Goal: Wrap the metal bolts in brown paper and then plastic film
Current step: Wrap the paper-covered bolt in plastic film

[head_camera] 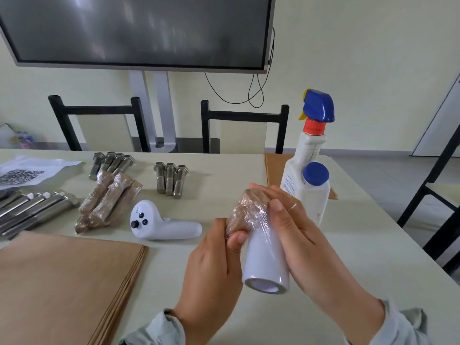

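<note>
Above the table's front right, my left hand [214, 260] pinches the lower end of a bolt wrapped in brown paper [245, 210], with clear film stretched over it. My right hand [296, 227] holds the white roll of plastic film [265, 262] against the bolt, fingers laid over the bolt's top. Three wrapped bolts [107, 200] lie at centre left. Bare metal bolts lie in groups: three [170, 179] mid-table, several [112, 163] behind the wrapped ones, and longer ones [34, 207] at the left. A stack of brown paper sheets [67, 282] lies front left.
A white handheld controller [159, 225] lies between the wrapped bolts and my hands. A spray bottle [308, 150] and a blue-capped white bottle [315, 192] stand at the right on more brown paper [272, 170]. A printed sheet [27, 170] lies far left. Chairs and a screen stand behind the table.
</note>
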`<act>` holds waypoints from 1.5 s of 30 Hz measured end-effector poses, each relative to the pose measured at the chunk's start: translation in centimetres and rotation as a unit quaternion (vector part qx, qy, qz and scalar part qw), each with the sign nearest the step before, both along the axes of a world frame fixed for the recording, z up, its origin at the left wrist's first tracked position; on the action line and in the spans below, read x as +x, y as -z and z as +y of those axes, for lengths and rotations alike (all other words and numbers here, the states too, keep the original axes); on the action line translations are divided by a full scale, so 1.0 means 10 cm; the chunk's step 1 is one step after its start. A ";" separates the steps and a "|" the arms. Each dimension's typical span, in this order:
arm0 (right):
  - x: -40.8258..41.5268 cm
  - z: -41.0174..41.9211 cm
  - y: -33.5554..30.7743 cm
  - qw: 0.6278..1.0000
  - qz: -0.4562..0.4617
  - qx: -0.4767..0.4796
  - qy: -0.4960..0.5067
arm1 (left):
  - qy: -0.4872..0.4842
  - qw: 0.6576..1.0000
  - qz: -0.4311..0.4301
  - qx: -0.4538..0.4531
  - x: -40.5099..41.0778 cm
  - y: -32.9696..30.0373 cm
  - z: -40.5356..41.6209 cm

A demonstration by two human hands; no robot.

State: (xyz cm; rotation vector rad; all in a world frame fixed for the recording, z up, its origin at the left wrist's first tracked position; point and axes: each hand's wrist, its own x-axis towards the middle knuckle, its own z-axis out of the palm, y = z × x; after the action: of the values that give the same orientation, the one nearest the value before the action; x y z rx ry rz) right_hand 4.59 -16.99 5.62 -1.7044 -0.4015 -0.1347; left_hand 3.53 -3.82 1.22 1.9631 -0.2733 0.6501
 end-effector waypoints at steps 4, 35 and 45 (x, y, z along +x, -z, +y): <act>-0.01 -0.05 -0.07 0.992 -0.023 -0.119 0.037 | 0.032 0.999 0.023 -0.026 0.01 -0.01 -0.01; 0.08 -0.18 0.07 0.986 -0.004 -0.162 -0.049 | 0.339 0.848 0.321 -0.250 0.02 -0.17 0.20; 0.04 -0.14 0.05 0.999 0.047 -0.019 -0.007 | 0.289 0.871 0.327 -0.226 0.08 -0.15 0.06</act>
State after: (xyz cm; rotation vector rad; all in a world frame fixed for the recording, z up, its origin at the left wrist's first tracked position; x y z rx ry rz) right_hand 5.01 -18.41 5.15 -1.7381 -0.3467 -0.0368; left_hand 4.32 -3.22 2.71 1.4267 -0.2374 -0.3317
